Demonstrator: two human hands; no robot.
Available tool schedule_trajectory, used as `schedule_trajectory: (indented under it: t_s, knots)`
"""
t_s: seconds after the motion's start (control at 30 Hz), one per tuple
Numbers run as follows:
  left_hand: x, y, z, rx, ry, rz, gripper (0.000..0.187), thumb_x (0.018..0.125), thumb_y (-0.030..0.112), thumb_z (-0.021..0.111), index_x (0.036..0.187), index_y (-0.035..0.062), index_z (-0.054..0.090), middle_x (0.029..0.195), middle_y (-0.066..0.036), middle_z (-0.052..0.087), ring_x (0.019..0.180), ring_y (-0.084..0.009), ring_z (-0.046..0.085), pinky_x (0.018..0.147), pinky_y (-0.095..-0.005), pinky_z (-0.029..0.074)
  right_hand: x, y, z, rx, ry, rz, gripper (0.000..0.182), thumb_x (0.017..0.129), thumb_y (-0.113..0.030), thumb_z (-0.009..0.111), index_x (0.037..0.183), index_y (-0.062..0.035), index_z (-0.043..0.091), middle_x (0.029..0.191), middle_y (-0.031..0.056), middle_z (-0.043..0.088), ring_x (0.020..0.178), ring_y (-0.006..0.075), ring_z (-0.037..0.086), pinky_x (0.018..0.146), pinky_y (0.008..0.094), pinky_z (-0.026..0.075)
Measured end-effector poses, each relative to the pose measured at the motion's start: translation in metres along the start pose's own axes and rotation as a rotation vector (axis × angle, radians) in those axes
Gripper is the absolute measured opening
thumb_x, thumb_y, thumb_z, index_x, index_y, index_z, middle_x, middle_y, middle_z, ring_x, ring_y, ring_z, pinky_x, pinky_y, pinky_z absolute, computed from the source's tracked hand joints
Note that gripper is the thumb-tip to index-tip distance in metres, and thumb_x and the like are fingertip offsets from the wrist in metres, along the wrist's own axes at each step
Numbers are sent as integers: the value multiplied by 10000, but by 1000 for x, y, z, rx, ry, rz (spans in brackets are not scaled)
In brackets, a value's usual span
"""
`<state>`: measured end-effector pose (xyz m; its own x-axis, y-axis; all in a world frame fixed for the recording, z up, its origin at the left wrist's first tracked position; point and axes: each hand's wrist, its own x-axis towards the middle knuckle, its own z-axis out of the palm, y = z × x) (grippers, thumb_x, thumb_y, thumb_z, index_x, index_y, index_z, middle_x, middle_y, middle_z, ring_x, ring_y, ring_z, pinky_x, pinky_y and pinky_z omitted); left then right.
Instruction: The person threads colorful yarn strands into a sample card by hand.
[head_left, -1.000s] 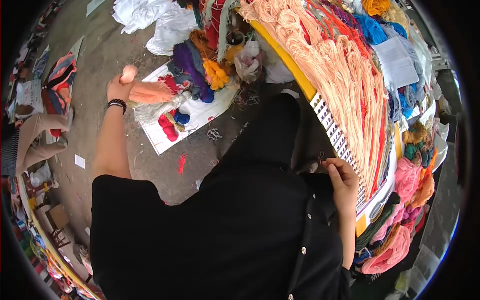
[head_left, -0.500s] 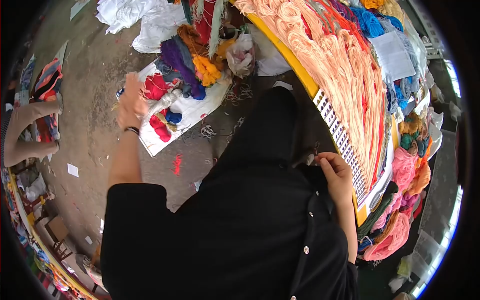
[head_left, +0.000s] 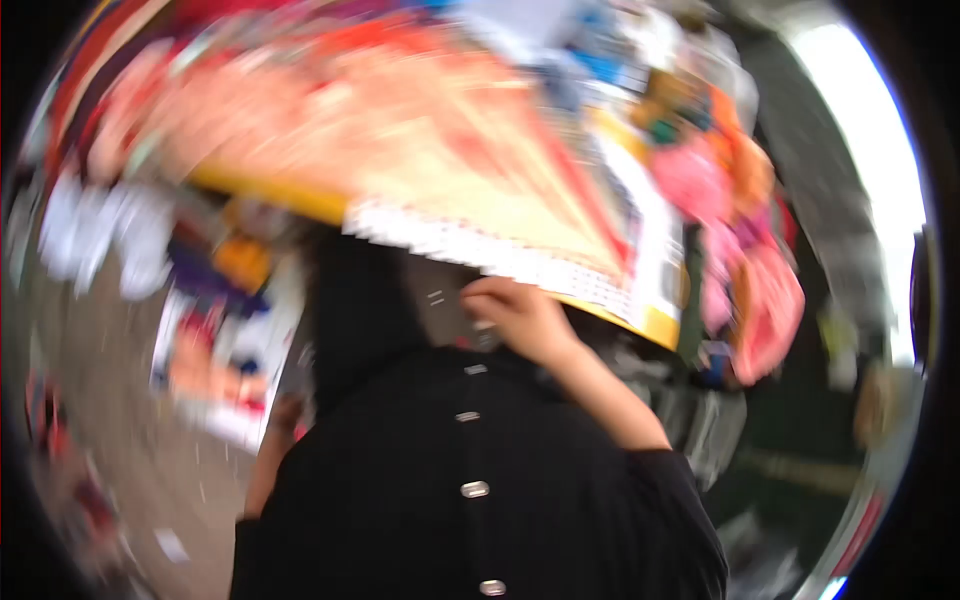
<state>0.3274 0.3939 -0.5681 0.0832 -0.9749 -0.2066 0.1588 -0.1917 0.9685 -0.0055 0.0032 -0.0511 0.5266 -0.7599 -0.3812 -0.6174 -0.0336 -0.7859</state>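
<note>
The peach yarn [head_left: 400, 115] lies spread over the table [head_left: 270, 195], at eleven o'clock from the right hand [head_left: 518, 315]. Its long axis slopes from ten o'clock down to four, the lower end reaching the white strip [head_left: 470, 240] along the near edge. The right hand is the nearer one, just below that strip, fingers curled in; whether they pinch anything I cannot tell. The left hand [head_left: 287, 412] is low at eight o'clock from the right, too blurred to tell if it grasps anything; a white sheet [head_left: 236, 426] bearing coloured yarn [head_left: 195, 365] lies at nine o'clock from it.
</note>
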Motion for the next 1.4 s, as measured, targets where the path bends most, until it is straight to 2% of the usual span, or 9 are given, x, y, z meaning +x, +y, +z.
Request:
schedule_trajectory:
  t_s: [0.1,0.17,0.33,0.6,0.87,1.0,1.13,1.23,1.4]
  knots:
    - [63,67,-47,1406,-578,-172,315,776,349,619,962,95,604,866,-110,588,827,-284,574,678,-405,491,-14,37,-29,100,248,-117,199,845,-139,621,999,-13,625,854,83,653,775,135,603,723,270,482]
    - [90,107,-56,1392,-544,381,336,757,353,645,910,54,618,709,-96,568,692,-295,571,621,-375,488,-26,59,-52,186,380,-86,237,848,-135,620,1044,-4,590,817,52,636,753,94,579,688,248,471]
    - [166,184,-39,1482,-147,-211,281,783,277,639,923,33,634,649,-89,585,609,-272,587,592,-329,493,-47,139,-119,533,759,-8,217,817,-146,623,968,9,630,802,57,641,738,119,596,681,266,478]
    - [209,287,5,1745,-451,-307,387,805,333,586,1094,82,530,1015,-119,451,935,-262,462,798,-387,403,-108,267,-336,-196,1574,209,228,735,-169,588,875,-4,657,845,206,644,831,340,630,752,397,484]
    - [194,298,12,1924,-729,-582,540,829,397,525,1289,137,412,1433,-153,297,1308,-251,320,1032,-454,299,-148,352,-460,-535,1414,1000,349,787,-307,613,1077,-113,598,1146,120,565,1094,302,535,874,443,455]
    - [212,316,33,1796,-603,-507,407,840,363,514,1155,107,488,1212,-165,408,1136,-285,420,927,-444,366,-151,372,-468,-461,1477,1211,443,767,-395,655,1118,-134,587,1208,97,521,1141,284,487,899,469,409]
    - [230,359,55,1629,-473,-397,295,855,318,499,977,66,591,919,-180,557,905,-331,552,785,-430,456,-153,385,-481,-18,1723,874,392,813,-340,622,1044,-24,600,1048,129,632,939,282,598,863,458,423]
    - [252,397,82,1485,-518,-289,295,831,309,519,898,43,625,832,-244,603,841,-401,585,715,-442,488,-166,362,-480,937,1704,-302,234,938,-161,473,1130,-42,533,1053,87,610,967,222,581,878,396,426]
    - [258,503,246,1091,-560,-226,270,857,174,565,1033,-25,615,783,-106,671,708,-155,639,637,-275,501,-211,206,-380,978,1361,-811,333,933,-178,475,1237,-49,430,1236,89,506,1147,242,486,980,421,370]
